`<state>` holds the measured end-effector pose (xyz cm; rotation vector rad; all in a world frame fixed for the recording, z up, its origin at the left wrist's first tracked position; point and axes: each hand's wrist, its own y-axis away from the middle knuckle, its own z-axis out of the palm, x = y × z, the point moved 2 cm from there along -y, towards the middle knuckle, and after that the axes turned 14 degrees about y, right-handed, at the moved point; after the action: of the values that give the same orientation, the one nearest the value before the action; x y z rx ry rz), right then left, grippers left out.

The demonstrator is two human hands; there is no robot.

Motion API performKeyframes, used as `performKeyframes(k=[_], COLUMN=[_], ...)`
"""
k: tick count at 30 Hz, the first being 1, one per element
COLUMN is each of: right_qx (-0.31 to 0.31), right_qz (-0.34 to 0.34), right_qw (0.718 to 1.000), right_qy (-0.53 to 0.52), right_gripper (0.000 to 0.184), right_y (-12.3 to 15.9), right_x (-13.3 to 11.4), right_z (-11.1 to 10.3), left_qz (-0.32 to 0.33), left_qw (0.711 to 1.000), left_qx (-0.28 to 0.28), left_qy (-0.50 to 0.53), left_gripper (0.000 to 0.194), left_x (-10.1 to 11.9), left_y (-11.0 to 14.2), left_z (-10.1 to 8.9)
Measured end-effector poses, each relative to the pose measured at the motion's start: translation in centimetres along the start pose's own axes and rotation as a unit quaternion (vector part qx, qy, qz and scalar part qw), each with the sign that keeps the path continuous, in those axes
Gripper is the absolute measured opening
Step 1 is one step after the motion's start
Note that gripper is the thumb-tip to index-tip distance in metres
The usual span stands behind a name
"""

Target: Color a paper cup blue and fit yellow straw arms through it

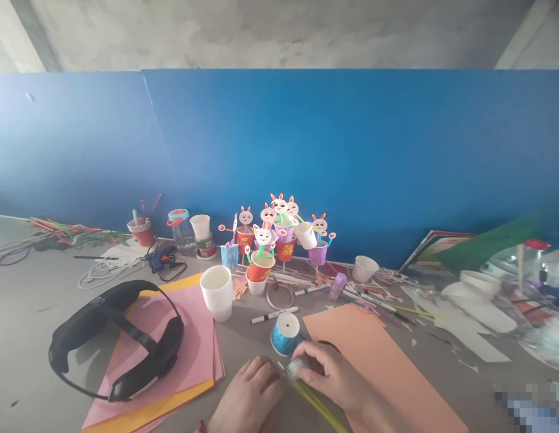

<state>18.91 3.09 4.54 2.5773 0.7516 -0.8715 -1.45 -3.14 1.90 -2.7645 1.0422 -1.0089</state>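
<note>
Resting in the right hand [330, 374]: probably tape [299, 366].

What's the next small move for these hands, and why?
Probably steady the yellow strip with the left hand: that hand is close by, while the right hand pinches a small pale item near the strip's far end. Whether the left hand holds anything is hidden.

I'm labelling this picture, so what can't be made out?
In the head view:
Left hand: anything beneath it, hidden by its back.
Greyish item: full shape, partly covered by the right hand.
Yellow strip: near end, cut off by bottom edge.
Bottom-right thing: pixelated.
</note>
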Motion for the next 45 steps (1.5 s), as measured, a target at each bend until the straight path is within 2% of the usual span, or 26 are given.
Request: performKeyframes(k=[5,9,12,20,27,33,45], right_qx=[0.004,0.001,-0.005,-0.026,-0.029,-0.037,-0.066], right_qz=[0.01,-0.001,-0.009,-0.016,-0.02,-0.021,-0.04], right_qw=[1.0,1.0,1.0,1.0,0.999,0.999,0.997], right_qy=[-0.004,-0.004,-0.008,-0.001,0.01,0.008,0.003], right_gripper=[0.01,0.012,0.013,0.019,0.01,0.011,0.015], right_y=[0.1,-0.1,-0.1,-0.1,-0.4,-0.7,-1.3], right_x=[0.0,0.1,0.1,-0.1,-0.6,-0.2,0.2], right_z=[-0.1,0.0,-0.1,-0.6,-0.8,-0.7,-1.7], left_qz=[0.023,0.039,0.033,0.012,0.002,0.011,0.034], left_qw=[0.997,0.997,0.998,0.993,0.993,0.988,0.983], left_qx=[-0.015,0.0,-0.025,-0.079,-0.081,-0.072,-0.066], left_qy=[-0.067,-0.07,-0.054,-0.086,-0.09,-0.14,-0.17], left_gripper=[0.064,0.08,0.088,0.081,0.086,0.057,0.053], left_x=[-0.5,-1.3,-1.8,-2.1,-1.9,-1.2,-0.7], left_y=[0.5,0.5,0.5,1.0,0.9,0.5,0.5], left_z=[2.8,3.8,4.3,4.7,4.7,4.2,3.8])
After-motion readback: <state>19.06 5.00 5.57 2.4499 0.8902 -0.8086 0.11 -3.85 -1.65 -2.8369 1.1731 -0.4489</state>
